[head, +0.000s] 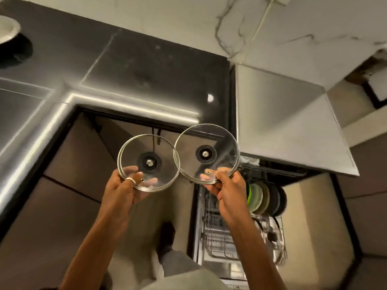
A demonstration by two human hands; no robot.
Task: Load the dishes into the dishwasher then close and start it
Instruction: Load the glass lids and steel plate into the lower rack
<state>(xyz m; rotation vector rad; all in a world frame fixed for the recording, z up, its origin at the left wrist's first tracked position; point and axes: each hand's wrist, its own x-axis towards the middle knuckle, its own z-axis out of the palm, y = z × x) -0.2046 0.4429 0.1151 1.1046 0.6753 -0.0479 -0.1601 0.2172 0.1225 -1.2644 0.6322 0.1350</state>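
I hold two round glass pot lids with metal rims in front of me, undersides facing me. My left hand [122,186] grips the left lid [165,151] by its lower rim, a ring on one finger. My right hand [227,188] pinches the lower rim of the right lid [222,141]. The two rims touch or overlap in the middle. Below and to the right, the dishwasher's lower wire rack [211,233] is pulled out, with several upright plates [265,198] in green, beige and dark colours. The steel dishwasher top [278,126] sits to the right.
A dark countertop [136,65] with a bright metal edge wraps around the left and back. A pale bowl [6,28] sits at the far left of the counter. Marble wall behind. My foot and leg [167,248] stand on the tiled floor beside the rack.
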